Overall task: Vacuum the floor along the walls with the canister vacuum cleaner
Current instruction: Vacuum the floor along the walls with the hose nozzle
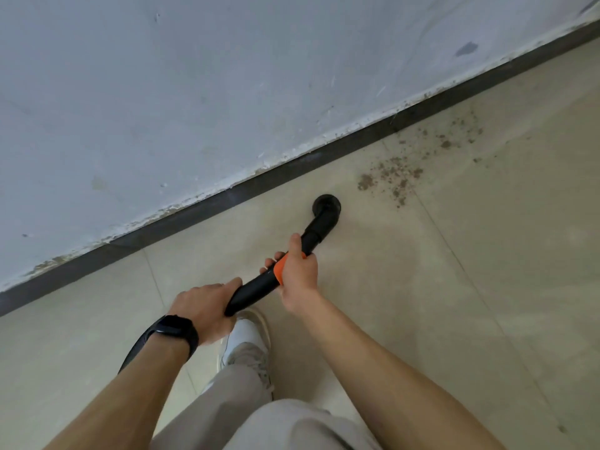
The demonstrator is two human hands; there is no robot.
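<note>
Both hands gripped the vacuum wand (259,285), left hand (203,311) low, right hand (297,272) nearer the nozzle (327,206). It pointed toward the upper right, the dirt (389,177) seemingly just beyond, near the baseboard (292,170).

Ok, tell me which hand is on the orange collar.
The right hand, nearer the nozzle; the left hand, with the black watch, grips the tube farther back.

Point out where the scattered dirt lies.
In the head view the scattered dirt lies right of centre on the floor, just beyond the vacuum nozzle and beside the dark baseboard.
</note>
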